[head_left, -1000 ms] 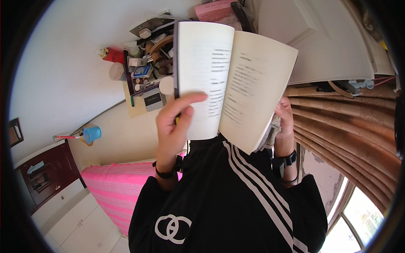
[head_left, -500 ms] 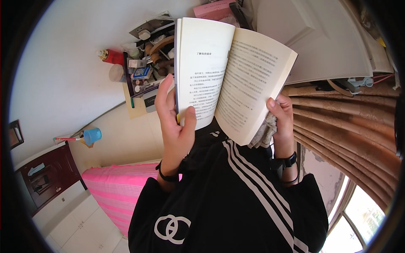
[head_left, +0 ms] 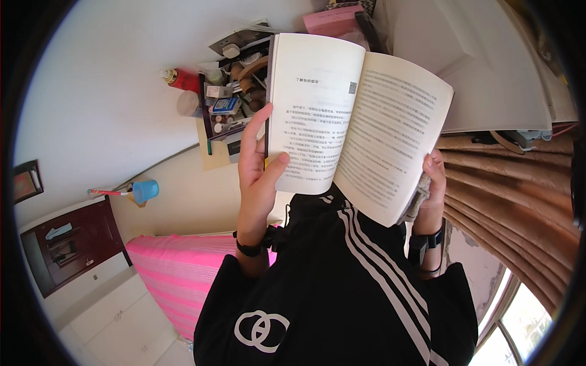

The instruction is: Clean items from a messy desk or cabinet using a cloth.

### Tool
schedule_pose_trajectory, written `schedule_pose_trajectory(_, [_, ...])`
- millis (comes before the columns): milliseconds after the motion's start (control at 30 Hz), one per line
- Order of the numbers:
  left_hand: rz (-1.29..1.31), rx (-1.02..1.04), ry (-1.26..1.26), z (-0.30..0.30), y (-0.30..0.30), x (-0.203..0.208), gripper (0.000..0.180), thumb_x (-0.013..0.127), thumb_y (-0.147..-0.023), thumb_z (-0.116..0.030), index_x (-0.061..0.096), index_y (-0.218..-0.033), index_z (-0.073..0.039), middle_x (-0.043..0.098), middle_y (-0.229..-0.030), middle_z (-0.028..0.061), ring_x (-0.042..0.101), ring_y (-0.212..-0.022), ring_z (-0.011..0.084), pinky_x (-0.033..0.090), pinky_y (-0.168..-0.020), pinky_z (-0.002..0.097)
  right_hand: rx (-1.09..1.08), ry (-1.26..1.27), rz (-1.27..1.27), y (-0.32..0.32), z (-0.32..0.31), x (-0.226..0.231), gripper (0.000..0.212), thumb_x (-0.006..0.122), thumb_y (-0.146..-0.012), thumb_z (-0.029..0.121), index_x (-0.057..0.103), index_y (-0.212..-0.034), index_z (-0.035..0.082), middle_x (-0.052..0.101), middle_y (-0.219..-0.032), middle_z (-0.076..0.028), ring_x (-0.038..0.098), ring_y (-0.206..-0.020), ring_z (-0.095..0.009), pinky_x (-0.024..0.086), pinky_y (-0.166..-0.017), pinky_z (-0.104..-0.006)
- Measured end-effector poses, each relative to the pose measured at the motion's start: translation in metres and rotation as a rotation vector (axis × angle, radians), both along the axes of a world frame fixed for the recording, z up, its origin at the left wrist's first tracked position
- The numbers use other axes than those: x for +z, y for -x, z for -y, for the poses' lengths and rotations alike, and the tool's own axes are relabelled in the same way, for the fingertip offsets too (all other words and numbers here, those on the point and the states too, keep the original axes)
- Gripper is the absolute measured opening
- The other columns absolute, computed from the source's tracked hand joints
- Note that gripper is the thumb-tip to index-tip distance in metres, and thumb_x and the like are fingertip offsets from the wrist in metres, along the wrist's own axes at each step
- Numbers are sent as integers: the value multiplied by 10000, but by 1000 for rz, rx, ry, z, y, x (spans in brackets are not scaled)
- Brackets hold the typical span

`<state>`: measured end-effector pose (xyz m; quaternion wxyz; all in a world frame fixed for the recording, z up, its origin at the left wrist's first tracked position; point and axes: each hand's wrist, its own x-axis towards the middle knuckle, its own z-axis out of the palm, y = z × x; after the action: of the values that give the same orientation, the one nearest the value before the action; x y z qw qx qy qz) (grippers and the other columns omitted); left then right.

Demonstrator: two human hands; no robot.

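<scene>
One book [head_left: 355, 129] is observed lying open in front of the wearer's chest, near the middle of the view, tilted with its upper end leaning to the left. Both facing pages carry printed text, and a small dark square pattern stands on the left page [head_left: 308, 64] close to the gutter. The left hand [head_left: 259, 171] is clamped on the left margin: its thumb presses on the lower part of the page, and one finger extends up along the outer edge. The right hand [head_left: 435, 177] is closed about the outer edge of the right page [head_left: 397, 134], fingertips at the margin; the remainder of its grip is hidden behind the book. A crumpled greyish item [head_left: 417, 200] sits between that hand and the book's lower right edge; its nature cannot be determined. Dark bands encircle both wrists. The wearer's garment [head_left: 329, 287] is black with white stripes. Beyond the book's left edge, a dark tray [head_left: 205, 113] contains assorted small articles, including a blue box [head_left: 227, 105]; a red bottle [head_left: 181, 80] is noted just beside it. Brown curtains [head_left: 506, 189] hang at the right, and pink striped fabric [head_left: 177, 268] is spread at the lower left.
</scene>
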<state>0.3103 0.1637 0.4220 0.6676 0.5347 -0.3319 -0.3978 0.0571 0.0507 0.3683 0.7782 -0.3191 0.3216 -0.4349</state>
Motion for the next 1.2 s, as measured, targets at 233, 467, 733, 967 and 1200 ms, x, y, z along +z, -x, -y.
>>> schedule_pose_trajectory(233, [-79,112,51,4,-5,-13,567,558,-863,17,328,-1376,-53,590,-1153,131,549,-1095,164,417,-942,296,-7,-56,84,2,3,-5,420,709,-783,295,653,-1051,-23,696,-926,-103,653,-797,-160,499,-778,-277])
schedule_pose_trajectory(467, [134,229,38,-6,5,-40,138,595,-909,-47,544,-1036,-28,590,-973,35,523,-987,104,410,-866,243,38,-8,55,-3,4,-1,418,705,-816,300,645,-1077,-20,695,-950,-97,650,-826,-155,492,-802,-281])
schedule_pose_trajectory(733, [139,214,75,1,18,-17,343,659,-832,6,540,-1153,-21,602,-1065,70,580,-978,125,457,-881,277,35,31,7,1,7,-6,428,701,-824,307,642,-1092,-21,694,-974,-97,649,-855,-152,486,-819,-279])
schedule_pose_trajectory(967, [-289,167,-13,-3,43,-34,515,672,-807,23,474,-1282,37,585,-1208,119,574,-1094,190,452,-945,318,105,46,18,-20,-1,5,437,676,-853,321,631,-1116,-26,687,-1002,-101,643,-881,-154,481,-840,-292])
schedule_pose_trajectory(1200, [3,99,-137,-4,61,-37,419,569,-920,-103,488,-1308,32,551,-1291,115,519,-1181,196,383,-1020,314,123,25,26,-30,-7,19,289,610,-919,204,638,-1089,-28,688,-979,-96,639,-854,-124,491,-794,-264])
